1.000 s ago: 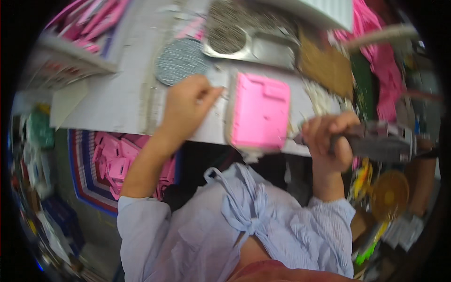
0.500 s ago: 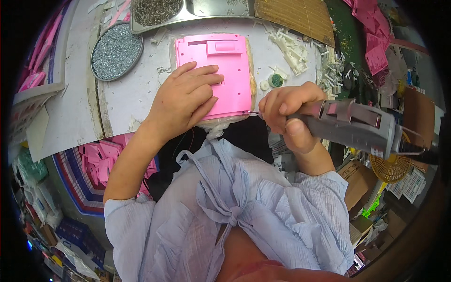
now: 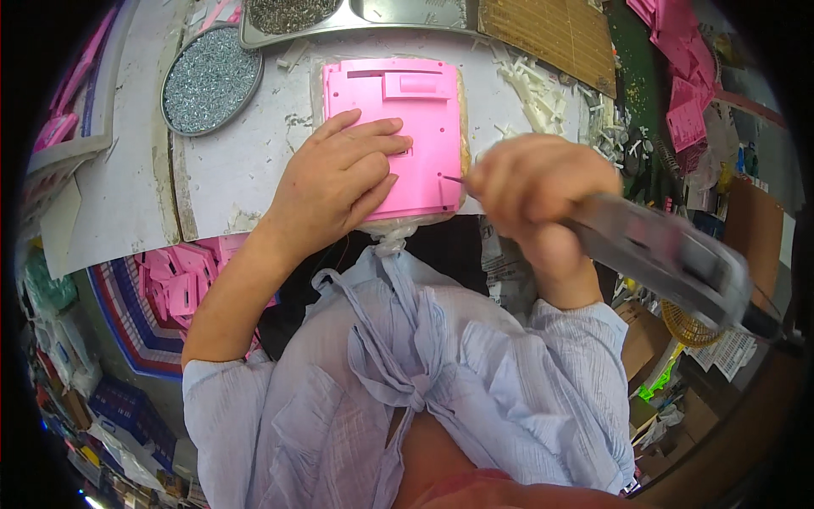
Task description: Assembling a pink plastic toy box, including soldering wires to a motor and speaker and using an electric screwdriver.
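A flat pink plastic housing with small screw holes lies on a plastic-wrapped pad at the table's front edge. My left hand rests on its left half, fingers stretched out and pressing it down. Wrapped around a grey electric screwdriver is my right hand, smeared by motion. The thin bit of the screwdriver points left and reaches a hole near the housing's right edge. Whether a screw sits on the tip is too small to tell.
A round dish of small screws stands at the left, a metal tray at the back. White plastic parts and a cardboard piece lie at the right. Below the table's left side is a basket of pink parts.
My right hand and the screwdriver have moved up along the housing's right edge, from the lower corner hole to the one above. My left hand has stayed on the housing.
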Available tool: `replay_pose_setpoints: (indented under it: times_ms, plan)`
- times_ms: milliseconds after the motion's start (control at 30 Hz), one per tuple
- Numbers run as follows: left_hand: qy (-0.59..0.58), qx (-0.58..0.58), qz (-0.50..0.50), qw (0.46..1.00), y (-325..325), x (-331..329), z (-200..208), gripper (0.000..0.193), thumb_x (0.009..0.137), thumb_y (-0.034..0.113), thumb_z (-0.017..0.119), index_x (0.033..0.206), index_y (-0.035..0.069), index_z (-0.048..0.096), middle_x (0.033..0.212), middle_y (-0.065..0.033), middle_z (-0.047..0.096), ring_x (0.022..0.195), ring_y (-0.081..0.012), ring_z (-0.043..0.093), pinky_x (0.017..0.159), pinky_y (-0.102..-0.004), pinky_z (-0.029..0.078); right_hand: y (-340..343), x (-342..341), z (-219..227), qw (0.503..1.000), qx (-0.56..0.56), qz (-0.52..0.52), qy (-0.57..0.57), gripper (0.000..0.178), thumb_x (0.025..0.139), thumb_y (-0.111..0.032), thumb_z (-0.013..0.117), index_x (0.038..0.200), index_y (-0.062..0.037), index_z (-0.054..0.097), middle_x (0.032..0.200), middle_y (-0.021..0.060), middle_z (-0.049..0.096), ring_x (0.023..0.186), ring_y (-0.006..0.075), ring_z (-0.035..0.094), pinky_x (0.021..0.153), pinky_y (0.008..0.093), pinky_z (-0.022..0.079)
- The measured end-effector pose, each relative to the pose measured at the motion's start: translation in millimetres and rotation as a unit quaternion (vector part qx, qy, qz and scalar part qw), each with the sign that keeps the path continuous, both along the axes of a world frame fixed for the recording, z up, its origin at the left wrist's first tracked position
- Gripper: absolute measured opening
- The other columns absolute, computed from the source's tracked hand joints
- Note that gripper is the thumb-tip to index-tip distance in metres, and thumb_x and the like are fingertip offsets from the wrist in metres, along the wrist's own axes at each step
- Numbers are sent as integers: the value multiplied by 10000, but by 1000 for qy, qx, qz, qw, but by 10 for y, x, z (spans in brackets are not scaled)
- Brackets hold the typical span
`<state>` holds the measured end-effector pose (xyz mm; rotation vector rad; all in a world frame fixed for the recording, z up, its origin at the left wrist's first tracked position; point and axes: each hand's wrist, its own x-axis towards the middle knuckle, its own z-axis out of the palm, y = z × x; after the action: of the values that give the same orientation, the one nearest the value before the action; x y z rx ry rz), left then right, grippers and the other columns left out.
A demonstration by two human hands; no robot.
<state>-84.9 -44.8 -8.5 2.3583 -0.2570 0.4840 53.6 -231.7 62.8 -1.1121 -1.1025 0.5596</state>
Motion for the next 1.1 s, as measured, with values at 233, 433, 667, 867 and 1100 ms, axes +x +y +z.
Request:
replay_pose_setpoints:
  times_ms: [233,433,667,867,1100]
  plan:
    - [10,-22,4,1000,-22,-12,-5,142,880,93,685,815,49,567,1188,-82,719,1222,-275,637,1087,-499,439,118,-9,-152,998,-3,-15,-64,327,916,-285,748,801,-94,509,572,37,545,471,202,538,569,370,534]
    - [24,-29,-5,999,10,-5,9,111,868,88,701,839,48,602,1234,-86,707,1240,-283,633,1095,-501,422,244,279,-102,999,23,1,31,193,843,-87,733,818,-29,551,644,71,585,557,216,593,591,352,540]
    - [33,-35,2,999,-6,-16,-27,107,851,77,713,837,47,611,1234,-82,708,1246,-272,631,1095,-502,421,330,460,-47,998,-35,38,-21,245,888,-190,727,823,-72,522,611,56,561,539,191,565,603,366,533]
    - [40,-35,-5,999,7,-23,5,101,852,65,703,845,53,603,1247,-73,704,1247,-267,631,1094,-495,421,726,869,-50,997,32,36,57,283,949,-233,655,798,-91,462,548,32,453,501,165,445,527,359,396]
    - [-15,-32,0,999,-32,-47,-134,78,877,100,693,866,89,616,1269,-91,684,1262,-255,615,1105,-496,423,770,803,-239,997,6,20,81,345,936,-175,681,719,-94,426,592,27,485,514,113,449,463,277,360]
